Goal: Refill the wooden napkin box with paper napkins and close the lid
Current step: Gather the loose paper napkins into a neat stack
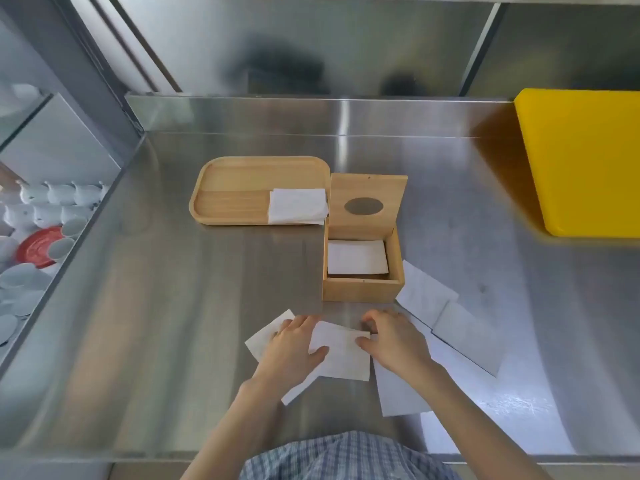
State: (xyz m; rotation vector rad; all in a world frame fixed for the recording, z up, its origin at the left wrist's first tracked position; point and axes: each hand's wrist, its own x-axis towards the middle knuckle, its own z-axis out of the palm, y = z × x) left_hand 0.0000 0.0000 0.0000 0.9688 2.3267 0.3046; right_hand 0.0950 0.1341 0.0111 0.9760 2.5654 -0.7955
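The wooden napkin box [362, 291] stands in the middle of the steel counter with its lid [367, 202] tipped up and back; the lid has an oval hole. White napkins [356, 257] lie inside it. In front of the box my left hand [294, 344] and my right hand [394, 341] pinch the two ends of a folded white napkin [341, 353] that rests on the counter. More loose napkins [450, 317] are spread to the right of my hands, and one lies under my left hand.
A wooden tray [235, 188] left of the box carries a small pile of napkins [298, 206]. A yellow cutting board [585, 161] lies at the far right. Left of the counter, a lower bin holds white cups [52, 202] and a red lid.
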